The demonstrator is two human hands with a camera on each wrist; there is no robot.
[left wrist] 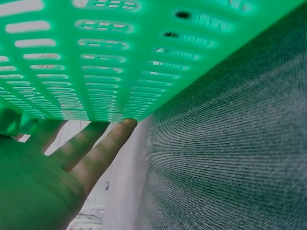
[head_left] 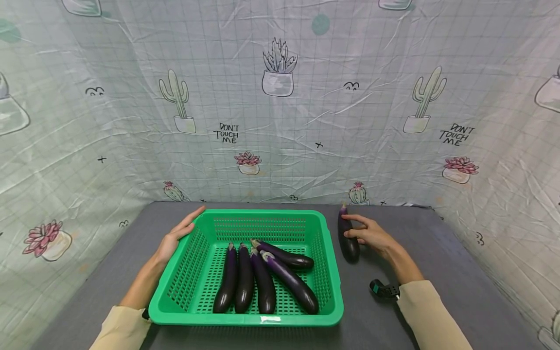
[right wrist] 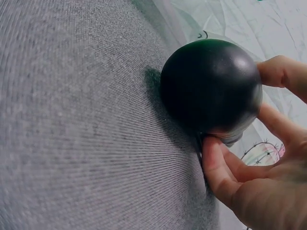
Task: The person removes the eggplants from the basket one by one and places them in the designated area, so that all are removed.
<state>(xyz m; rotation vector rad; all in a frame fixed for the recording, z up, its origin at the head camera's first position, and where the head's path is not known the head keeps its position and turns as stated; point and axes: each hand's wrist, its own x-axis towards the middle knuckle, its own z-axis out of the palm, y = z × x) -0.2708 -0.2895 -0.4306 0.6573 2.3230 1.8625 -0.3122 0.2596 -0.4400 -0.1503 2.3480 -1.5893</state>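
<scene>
A green perforated plastic basket [head_left: 245, 319] stands on the grey cloth-covered table, with several dark purple eggplants [head_left: 288, 281] lying inside, stems toward the far side. Along the basket's left rim rests my left hand [head_left: 168, 245]; in the left wrist view its fingers [left wrist: 103, 153] reach out straight against the slotted outer wall. To the right of the basket, a single eggplant [head_left: 350, 249] lies on the table, stem pointing away. My right hand [head_left: 374, 237] grips it from the right side, thumb and fingers around it. The right wrist view shows its rounded end [right wrist: 211, 86] close to the cloth.
A small black wrist camera [head_left: 384, 289] sits beside the right sleeve. Behind and at both sides hangs a pale curtain [head_left: 280, 131] printed with cactus drawings, meeting the table's far edge [head_left: 393, 206] just beyond the basket.
</scene>
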